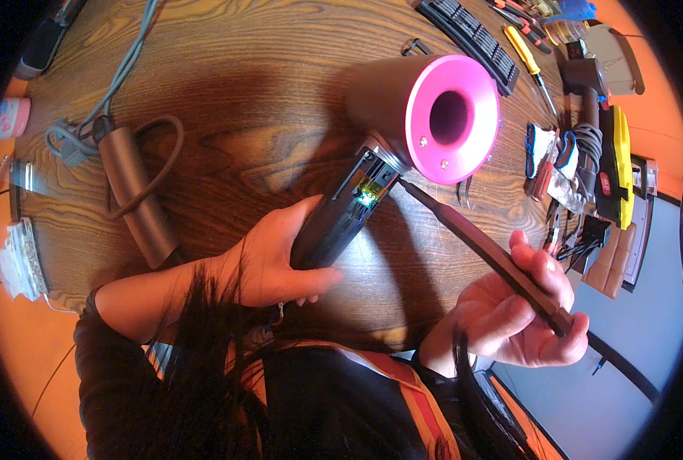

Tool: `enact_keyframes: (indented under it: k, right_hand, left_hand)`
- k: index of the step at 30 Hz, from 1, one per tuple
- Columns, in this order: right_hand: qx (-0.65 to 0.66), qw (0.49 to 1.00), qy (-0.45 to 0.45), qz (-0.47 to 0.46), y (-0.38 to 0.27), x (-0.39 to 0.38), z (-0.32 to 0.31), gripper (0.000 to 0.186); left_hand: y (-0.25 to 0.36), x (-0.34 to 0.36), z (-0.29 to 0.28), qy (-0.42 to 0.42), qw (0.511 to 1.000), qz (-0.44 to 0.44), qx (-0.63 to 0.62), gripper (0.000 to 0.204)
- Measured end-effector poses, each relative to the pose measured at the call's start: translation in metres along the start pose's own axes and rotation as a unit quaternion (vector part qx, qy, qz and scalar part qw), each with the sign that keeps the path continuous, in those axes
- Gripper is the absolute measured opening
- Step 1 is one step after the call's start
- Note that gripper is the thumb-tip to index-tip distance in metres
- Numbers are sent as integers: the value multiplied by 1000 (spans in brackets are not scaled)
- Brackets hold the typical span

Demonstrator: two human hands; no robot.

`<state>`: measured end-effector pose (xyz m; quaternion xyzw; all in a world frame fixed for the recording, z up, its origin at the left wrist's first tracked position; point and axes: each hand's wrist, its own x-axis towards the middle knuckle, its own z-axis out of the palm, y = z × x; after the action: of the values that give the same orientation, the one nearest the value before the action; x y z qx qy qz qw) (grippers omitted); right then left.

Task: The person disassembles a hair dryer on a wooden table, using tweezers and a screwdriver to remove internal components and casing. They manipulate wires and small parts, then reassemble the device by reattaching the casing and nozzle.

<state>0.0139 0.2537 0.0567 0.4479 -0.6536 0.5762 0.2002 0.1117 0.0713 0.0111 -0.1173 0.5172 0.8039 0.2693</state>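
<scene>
Nearest the body: handle (327, 238) being clasped at its lower end by the left hand (268, 264), digits wrapped round. To the right, driver (494, 257) being pinched near its rear by the right hand (521, 310), thumb pressed against curled fingers.

Key relation: the driver's long axis is being slanted up and left from the right hand; the handle's is being slanted up and right from the left. The two are being held roughly crosswise, meeting near the neck. Driver tip being held at the opening's right edge, close to the lit board (369, 193); contact cannot be told.

Opening is lying up-left of the right hand, up-right of the left; the left is sitting nearer.

Farther: dryer head (379, 90), pink face being turned rightward. Box (137, 195) is lying left; bit case (470, 42) is lying beyond.
</scene>
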Motion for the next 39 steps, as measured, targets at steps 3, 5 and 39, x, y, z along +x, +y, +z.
enact_keyframes:
  k: [3,5,39]
  right_hand:
    - [-9,992,113,52,2,-2,9,42]
    - [-20,990,140,22,5,-1,8,48]
    - [-68,995,74,-4,0,-6,8,44]
  left_hand:
    - [0,1,0,-5,1000,2,-7,51]
    - [0,0,0,-1,1000,6,-7,51]
    - [-1,-1,0,17,1000,5,17,62]
